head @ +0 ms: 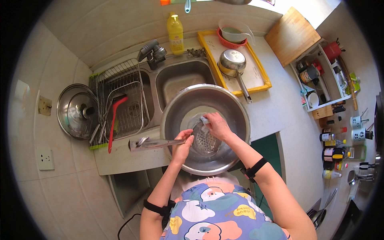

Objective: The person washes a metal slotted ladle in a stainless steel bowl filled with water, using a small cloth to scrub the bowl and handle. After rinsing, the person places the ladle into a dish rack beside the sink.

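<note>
A large stainless steel basin point(240, 120) stands before me at the sink's edge, with some water in the bottom. Over it my left hand point(182, 146) holds the handle of a perforated metal skimmer point(207, 142); the handle point(159, 143) points left past the basin's rim. My right hand point(217, 124) pinches a pale, wet cloth or sponge point(205, 120) at the far edge of the skimmer's round head, inside the basin. The cloth's exact kind cannot be told.
Behind the basin lies a double sink point(186, 75) with a faucet point(153, 54). A wire rack point(120, 102) with a red-handled tool point(112, 126) is at left, beside a pot lid point(78, 111). At right, a saucepan point(232, 63) rests upside down on a yellow-framed board point(261, 72).
</note>
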The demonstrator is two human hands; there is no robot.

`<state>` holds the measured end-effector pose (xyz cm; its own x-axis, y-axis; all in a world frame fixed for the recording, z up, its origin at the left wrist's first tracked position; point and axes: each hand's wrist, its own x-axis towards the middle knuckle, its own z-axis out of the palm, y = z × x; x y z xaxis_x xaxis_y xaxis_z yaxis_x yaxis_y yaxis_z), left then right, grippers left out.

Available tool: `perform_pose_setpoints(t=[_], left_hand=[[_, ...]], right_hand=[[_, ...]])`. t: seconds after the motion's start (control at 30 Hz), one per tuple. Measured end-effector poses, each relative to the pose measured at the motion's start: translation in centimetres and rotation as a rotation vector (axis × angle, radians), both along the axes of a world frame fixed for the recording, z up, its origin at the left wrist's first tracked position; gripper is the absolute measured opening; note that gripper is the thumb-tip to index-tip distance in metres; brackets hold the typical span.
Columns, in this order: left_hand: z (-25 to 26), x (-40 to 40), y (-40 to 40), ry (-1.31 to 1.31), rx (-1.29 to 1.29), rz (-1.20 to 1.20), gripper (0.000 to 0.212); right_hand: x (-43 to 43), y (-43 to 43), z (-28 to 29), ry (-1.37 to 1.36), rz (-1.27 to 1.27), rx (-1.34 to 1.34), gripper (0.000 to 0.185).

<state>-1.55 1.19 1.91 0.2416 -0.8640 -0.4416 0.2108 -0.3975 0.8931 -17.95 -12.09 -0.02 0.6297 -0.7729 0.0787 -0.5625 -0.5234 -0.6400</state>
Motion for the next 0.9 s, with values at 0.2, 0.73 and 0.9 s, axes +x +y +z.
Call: perform_pose_setpoints(t=[0.2,0.73,0.9], left_hand=[[4.8,3.9,0.2,0.178,-0.344,0.391,0.030],[11.2,10.2,-3.7,0.298,-0.384,0.293,0.041],[13.7,9.1,-6.9,0.336,-0.382,0.213,0.041]], right_hand=[[-2.0,-0.1,-1.8,0.089,-0.049,-0.060,0.039],[1.8,-1.6,3.6,-0.425,-0.148,0.349,0.042],[7.9,0.8,12.4,-0.703,0.112,0.111,0.047]])
